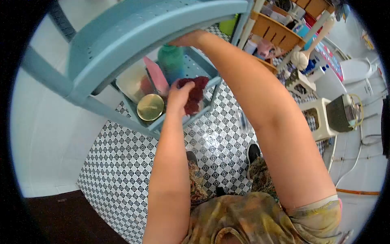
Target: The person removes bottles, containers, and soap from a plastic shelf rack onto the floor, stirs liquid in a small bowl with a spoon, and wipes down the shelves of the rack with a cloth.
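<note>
My left hand (pixel 179 94) is wrapped round a dark red cloth (pixel 196 94) at the front right of a blue shelf basket (pixel 211 83). Just left of it are a pink item (pixel 156 76) standing at a slant and a round gold lid (pixel 150 107). Behind the cloth stands a green-blue bottle (pixel 171 61). My right hand (pixel 187 39) reaches in under the upper shelf, near the bottle's top; its fingers are hidden behind the shelf edge.
The upper blue shelf (pixel 162 24) overhangs the basket. To the right are a wooden rack (pixel 272 30) with bottles, a cream stool (pixel 321 118) bearing a dark container (pixel 342 113), and a toilet (pixel 355 70). The floor (pixel 122 162) is patterned tile.
</note>
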The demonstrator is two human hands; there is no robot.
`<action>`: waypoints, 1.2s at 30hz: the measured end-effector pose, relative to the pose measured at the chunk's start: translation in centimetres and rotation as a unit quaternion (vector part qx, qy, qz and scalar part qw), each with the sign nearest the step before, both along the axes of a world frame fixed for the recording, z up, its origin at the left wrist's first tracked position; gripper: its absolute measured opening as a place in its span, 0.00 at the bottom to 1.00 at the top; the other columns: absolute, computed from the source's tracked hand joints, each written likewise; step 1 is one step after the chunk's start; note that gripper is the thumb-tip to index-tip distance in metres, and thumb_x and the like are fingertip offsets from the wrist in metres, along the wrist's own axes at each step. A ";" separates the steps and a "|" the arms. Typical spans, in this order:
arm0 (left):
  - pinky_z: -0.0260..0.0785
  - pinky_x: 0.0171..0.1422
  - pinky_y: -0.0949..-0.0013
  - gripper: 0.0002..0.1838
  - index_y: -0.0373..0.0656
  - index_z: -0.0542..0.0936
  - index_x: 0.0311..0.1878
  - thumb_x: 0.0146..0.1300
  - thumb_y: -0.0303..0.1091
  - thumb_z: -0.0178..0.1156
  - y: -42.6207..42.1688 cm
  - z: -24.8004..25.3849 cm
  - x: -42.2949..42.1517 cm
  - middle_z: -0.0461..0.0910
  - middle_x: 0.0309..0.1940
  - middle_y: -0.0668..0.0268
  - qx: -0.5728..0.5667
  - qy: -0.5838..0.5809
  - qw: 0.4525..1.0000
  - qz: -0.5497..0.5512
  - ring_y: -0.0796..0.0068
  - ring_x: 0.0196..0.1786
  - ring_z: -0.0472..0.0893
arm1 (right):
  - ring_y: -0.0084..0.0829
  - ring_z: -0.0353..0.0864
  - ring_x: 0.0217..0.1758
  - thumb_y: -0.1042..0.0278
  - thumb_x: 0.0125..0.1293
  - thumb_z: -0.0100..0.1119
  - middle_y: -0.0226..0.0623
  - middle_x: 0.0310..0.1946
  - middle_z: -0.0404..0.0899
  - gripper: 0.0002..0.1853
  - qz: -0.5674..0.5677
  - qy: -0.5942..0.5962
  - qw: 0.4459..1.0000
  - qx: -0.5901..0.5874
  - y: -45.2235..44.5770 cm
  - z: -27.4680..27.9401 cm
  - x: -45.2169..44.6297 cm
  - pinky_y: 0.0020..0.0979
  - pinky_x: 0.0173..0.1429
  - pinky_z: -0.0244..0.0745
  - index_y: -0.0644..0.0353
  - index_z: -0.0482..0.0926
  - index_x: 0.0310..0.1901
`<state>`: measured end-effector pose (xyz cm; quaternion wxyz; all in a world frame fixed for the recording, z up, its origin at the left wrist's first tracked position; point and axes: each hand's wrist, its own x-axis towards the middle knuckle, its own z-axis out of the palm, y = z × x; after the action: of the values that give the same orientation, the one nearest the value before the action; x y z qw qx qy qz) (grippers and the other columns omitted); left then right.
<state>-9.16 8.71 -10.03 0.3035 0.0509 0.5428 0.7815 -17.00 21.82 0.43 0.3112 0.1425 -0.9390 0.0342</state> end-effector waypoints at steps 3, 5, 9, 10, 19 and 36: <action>0.69 0.23 0.67 0.10 0.38 0.71 0.38 0.53 0.29 0.56 -0.7 0.3 0.0 0.76 0.27 0.60 -0.029 0.005 0.999 0.017 0.69 0.23 0.76 | 0.36 0.56 0.65 0.51 0.55 0.43 0.35 0.60 0.62 0.26 -0.014 -0.147 0.989 -0.019 0.5 -0.2 -1.7 0.36 0.68 0.47 0.49 0.66 0.56; 0.69 0.23 0.67 0.10 0.37 0.71 0.38 0.53 0.30 0.55 -1.2 1.4 0.4 0.76 0.26 0.61 -0.043 -0.018 0.999 -0.003 0.70 0.23 0.76 | 0.37 0.57 0.64 0.51 0.54 0.45 0.36 0.59 0.63 0.26 0.064 -0.115 0.987 -0.090 0.7 -0.7 -2.6 0.36 0.68 0.47 0.50 0.67 0.55; 0.68 0.22 0.69 0.09 0.37 0.73 0.36 0.54 0.30 0.54 -1.4 3.1 1.3 0.76 0.24 0.61 -0.046 0.014 0.999 -0.021 0.71 0.23 0.75 | 0.39 0.59 0.63 0.52 0.54 0.45 0.35 0.60 0.62 0.25 0.026 -0.107 0.993 -0.045 0.3 -0.2 -0.7 0.36 0.68 0.48 0.50 0.68 0.54; 0.67 0.22 0.70 0.09 0.37 0.73 0.37 0.53 0.29 0.53 -1.6 4.1 2.0 0.76 0.24 0.61 -0.097 0.029 0.994 -0.038 0.73 0.23 0.75 | 0.41 0.60 0.61 0.52 0.51 0.49 0.39 0.59 0.63 0.27 0.041 -0.097 0.988 -0.111 0.0 -0.5 0.1 0.36 0.66 0.51 0.53 0.67 0.54; 0.69 0.42 0.63 0.20 0.40 0.75 0.40 0.42 0.39 0.59 -2.7 3.0 5.6 0.78 0.32 0.55 -0.366 0.384 0.707 -0.467 0.60 0.36 0.78 | 0.50 0.65 0.55 0.52 0.26 0.74 0.53 0.53 0.63 0.65 0.010 -0.041 0.874 -0.485 -2.1 -9.8 2.6 0.39 0.58 0.61 0.65 0.38 0.63; 0.69 0.44 0.57 0.16 0.41 0.77 0.36 0.40 0.35 0.60 -1.9 3.3 8.1 0.78 0.34 0.55 -0.468 0.460 0.583 -0.479 0.55 0.39 0.77 | 0.43 0.69 0.53 0.61 0.34 0.71 0.49 0.49 0.69 0.45 0.065 -0.052 0.874 -0.478 4.4 -10.7 -2.7 0.34 0.55 0.65 0.62 0.57 0.56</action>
<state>-1.05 6.85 -6.77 0.3255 0.5068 0.7975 0.0327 -19.70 26.23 -10.29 0.2893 0.0349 -0.8114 0.5067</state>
